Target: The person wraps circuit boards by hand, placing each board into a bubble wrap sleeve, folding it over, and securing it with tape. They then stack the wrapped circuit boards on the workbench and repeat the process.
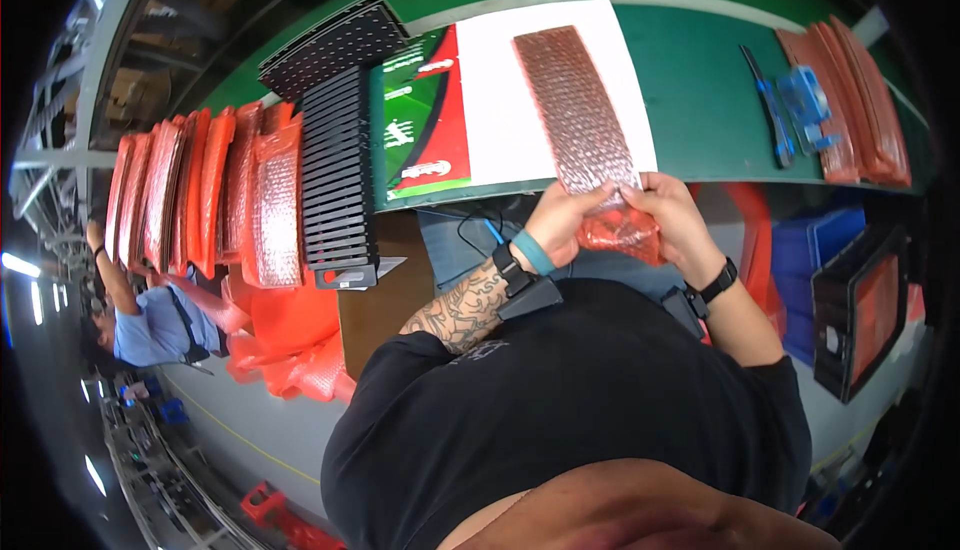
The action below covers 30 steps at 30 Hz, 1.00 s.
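A long bubble-wrap pouch [578, 100], pinkish red and see-through, lies over a white sheet [495, 100] at the front of the green worktop. Its near end hangs past the table edge toward me. My left hand [562, 222] grips that end from the left, thumb on top. From the other side, my right hand [677, 215] pinches the same end, its thumb close to the left one. Redder crumpled film bunches below and between the hands. What the pouch contains, if anything, I cannot make out.
Left of the sheet are a green-and-red printed sheet [412, 120], a black slotted rack [340, 170] and several upright bubble-wrap pouches [180, 190]. A blue tool [770, 115], a blue dispenser-like object [803, 105] and more pouches [855, 100] lie right. A co-worker [165, 320] stands far left.
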### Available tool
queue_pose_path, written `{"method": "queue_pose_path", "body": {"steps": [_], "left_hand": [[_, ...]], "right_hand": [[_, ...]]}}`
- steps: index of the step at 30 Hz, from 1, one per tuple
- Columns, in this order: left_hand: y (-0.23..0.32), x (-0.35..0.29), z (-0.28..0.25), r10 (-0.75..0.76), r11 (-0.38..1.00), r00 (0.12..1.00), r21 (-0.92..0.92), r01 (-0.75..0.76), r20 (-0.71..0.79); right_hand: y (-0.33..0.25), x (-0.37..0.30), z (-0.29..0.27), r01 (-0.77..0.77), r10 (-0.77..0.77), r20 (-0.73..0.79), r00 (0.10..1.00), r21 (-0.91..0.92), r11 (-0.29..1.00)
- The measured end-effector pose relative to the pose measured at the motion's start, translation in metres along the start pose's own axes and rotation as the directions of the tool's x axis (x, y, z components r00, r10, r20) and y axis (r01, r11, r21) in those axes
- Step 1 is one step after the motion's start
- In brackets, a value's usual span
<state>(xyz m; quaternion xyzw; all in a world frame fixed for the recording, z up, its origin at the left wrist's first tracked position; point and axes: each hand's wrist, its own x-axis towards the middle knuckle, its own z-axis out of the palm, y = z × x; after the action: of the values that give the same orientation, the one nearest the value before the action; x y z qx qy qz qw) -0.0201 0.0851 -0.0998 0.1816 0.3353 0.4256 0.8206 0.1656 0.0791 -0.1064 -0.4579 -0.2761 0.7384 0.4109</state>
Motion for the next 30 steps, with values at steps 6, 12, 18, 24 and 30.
{"method": "queue_pose_path", "body": {"steps": [6, 12, 18, 24, 30], "left_hand": [[0.013, -0.005, -0.009, 0.003, 0.999, 0.997, -0.051, 0.002, 0.082], [0.010, -0.008, -0.021, 0.176, 0.984, 0.984, -0.011, -0.176, 0.023], [0.004, 0.002, -0.025, 0.443, 0.824, 0.890, 0.439, -0.357, -0.108], [-0.003, 0.019, -0.050, 0.501, 0.764, 0.860, 0.516, -0.387, -0.096], [0.016, 0.005, -0.054, 0.405, 0.891, 0.896, 0.301, -0.341, -0.183]], "right_hand": [[-0.109, 0.008, 0.028, 0.086, -0.134, 0.039, 0.990, -0.927, 0.365], [-0.198, 0.102, 0.172, 0.784, -0.153, 0.783, 0.602, -0.616, -0.068], [-0.153, 0.235, 0.301, 0.731, -0.303, 0.838, 0.454, -0.544, -0.411], [-0.101, 0.275, 0.328, 0.463, -0.350, 0.892, 0.286, -0.449, -0.765], [-0.084, 0.275, 0.360, 0.522, -0.378, 0.917, 0.128, -0.387, -0.760]]}}
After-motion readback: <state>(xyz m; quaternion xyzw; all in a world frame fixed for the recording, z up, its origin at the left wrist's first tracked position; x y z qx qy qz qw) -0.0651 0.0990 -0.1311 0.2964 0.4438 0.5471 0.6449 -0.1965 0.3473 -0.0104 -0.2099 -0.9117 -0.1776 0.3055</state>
